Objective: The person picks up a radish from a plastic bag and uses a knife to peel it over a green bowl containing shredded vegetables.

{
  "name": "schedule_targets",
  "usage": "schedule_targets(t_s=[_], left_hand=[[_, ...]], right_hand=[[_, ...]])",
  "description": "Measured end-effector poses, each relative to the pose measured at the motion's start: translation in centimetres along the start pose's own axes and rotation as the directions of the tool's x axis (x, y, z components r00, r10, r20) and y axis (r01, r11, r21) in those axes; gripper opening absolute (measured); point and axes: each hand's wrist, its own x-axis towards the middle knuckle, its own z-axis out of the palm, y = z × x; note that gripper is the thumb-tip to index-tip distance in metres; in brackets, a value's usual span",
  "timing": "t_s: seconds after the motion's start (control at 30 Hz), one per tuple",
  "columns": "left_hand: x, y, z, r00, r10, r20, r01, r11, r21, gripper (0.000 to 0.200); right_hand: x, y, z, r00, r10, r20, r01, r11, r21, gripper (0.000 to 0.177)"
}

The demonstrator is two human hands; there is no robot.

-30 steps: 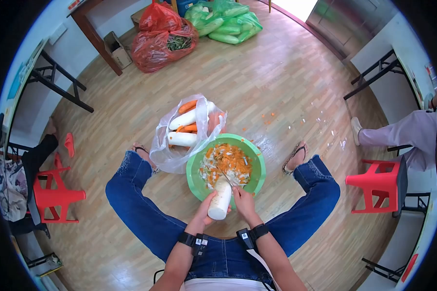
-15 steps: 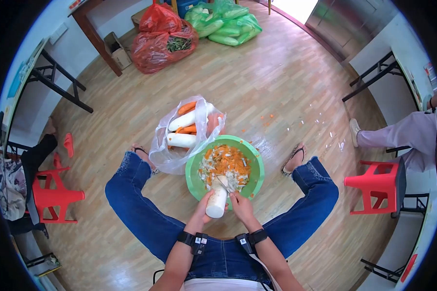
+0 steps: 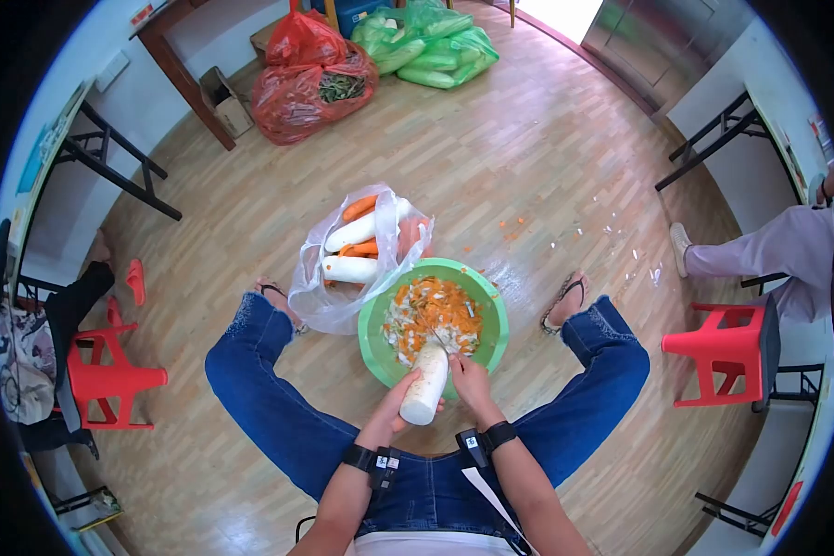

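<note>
A peeled-looking white radish (image 3: 425, 383) tilts over the near rim of the green basin (image 3: 499, 335). My left hand (image 3: 398, 400) is wrapped around its left side and underside. At the radish's far right side, my right hand (image 3: 471, 378) grips a thin metal blade tool, probably a small knife (image 3: 442, 344), whose handle is hidden in the fingers. Chopped carrot and white radish pieces (image 3: 435, 309) fill the bottom of the basin. Just beyond its left rim, a clear plastic bag (image 3: 320, 296) holds whole carrots (image 3: 359, 208) and white radishes (image 3: 350, 269).
Red (image 3: 287, 102) and green bags (image 3: 445, 60) of vegetables lie at the back. Red stools stand left (image 3: 111, 378) and right (image 3: 713, 345). Small scraps (image 3: 655, 275) dot the floor. Another person's leg (image 3: 760, 259) extends in from the right; someone sits at left.
My right hand has shifted slightly up and right along the radish, with the blade now near its far end. The radish's near end has moved a little right and down.
</note>
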Motion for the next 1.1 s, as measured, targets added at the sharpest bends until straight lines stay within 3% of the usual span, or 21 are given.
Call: schedule_targets(t_s=[0.27,0.37,0.47,0.77,0.87,0.93,1.1], left_hand=[[0.8,0.3,-0.7,0.994,0.071,-0.081,-0.072,0.997,-0.015,0.041],[0.7,0.3,-0.8,0.996,0.082,-0.036,-0.081,0.997,0.007,0.042],[0.5,0.3,-0.5,0.996,0.05,-0.075,-0.045,0.997,0.063,0.043],[-0.7,0.1,1.1,0.998,-0.005,-0.057,0.011,0.994,0.112,0.047],[0.3,0.0,-0.5,0.999,0.003,-0.038,0.001,0.995,0.095,0.044],[0.6,0.1,-0.6,0.996,0.036,-0.077,-0.031,0.997,0.069,0.043],[0.9,0.1,-1.1,0.99,0.108,-0.086,-0.102,0.992,0.077,0.041]], right_hand=[[-2.7,-1.9,-1.4,0.995,-0.08,0.066,0.086,0.993,-0.087,0.03],[-2.7,-1.8,-1.1,0.995,-0.063,0.074,0.063,0.998,-0.005,0.03],[-1.9,-1.0,-0.7,0.997,-0.068,0.047,0.071,0.996,-0.06,0.03],[-0.1,0.3,-0.2,0.999,-0.004,-0.047,0.005,1.0,0.006,0.032],[-1.0,-0.5,-0.8,0.999,0.008,0.035,-0.006,0.998,-0.058,0.031],[-2.3,-1.2,-1.0,0.995,-0.074,0.066,0.081,0.992,-0.102,0.031],[-2.8,-2.2,-1.4,0.993,-0.07,0.099,0.075,0.996,-0.048,0.03]])
